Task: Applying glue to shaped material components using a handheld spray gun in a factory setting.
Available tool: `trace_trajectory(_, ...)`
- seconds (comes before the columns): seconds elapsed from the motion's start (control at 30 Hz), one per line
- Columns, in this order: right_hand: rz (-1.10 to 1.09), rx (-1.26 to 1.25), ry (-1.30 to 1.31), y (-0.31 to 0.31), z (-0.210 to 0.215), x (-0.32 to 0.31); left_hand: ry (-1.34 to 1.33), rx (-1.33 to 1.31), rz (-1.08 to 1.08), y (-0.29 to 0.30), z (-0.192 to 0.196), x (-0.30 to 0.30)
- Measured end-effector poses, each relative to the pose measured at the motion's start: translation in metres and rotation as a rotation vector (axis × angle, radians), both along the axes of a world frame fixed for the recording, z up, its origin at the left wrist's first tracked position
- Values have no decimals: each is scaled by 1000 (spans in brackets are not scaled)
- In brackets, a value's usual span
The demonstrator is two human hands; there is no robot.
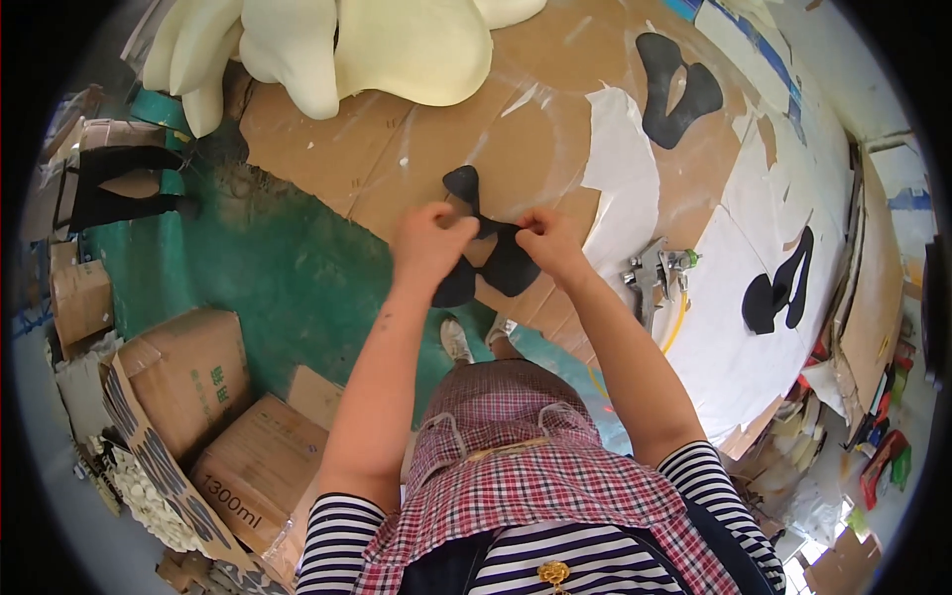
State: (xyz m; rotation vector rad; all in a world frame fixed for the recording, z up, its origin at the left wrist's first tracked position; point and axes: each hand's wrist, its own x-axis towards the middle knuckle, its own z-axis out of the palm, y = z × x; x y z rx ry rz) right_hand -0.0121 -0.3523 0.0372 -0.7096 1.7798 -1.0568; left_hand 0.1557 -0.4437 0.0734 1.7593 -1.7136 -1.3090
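The large cardboard-covered bench (555,129) lies beneath the hands. Over its near edge, the flat black forked cutout of soft sheet (488,260) hangs pinched between the left hand (428,243) and right hand (548,241), fingers closed on its middle. Its long axis runs away from the person, one rounded lobe pointing far, two lobes pointing back. Judging by this, keeping both pinches close together and the sheet taut should work best.

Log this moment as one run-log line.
left hand: grips black cutout | right hand: grips same cutout | spray gun: on cardboard-covered table
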Motion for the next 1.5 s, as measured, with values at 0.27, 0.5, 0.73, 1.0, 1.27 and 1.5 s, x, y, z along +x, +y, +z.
trace_trajectory(0.27,-75,212,-271,-10,10,-24,413,503,293,-39,-31,10)
trace_trajectory(0.5,47,165,-178,-10,10,-25,532,738,144,-66,-17,-13)
trace_trajectory(0.73,44,21,-247,19,-3,-9,656,377,200,-104,-44,-43)
trace_trajectory(1.0,-76,47,-164,36,12,-18,201,-103,63,-114,-44,-65)
trace_trajectory(1.27,-2,32,1037,163,58,-68,-362,-171,-59,8,-41,37)
trace_trajectory(1.5,-70,95,930,176,42,-68,-440,-159,-138,18,-37,40)
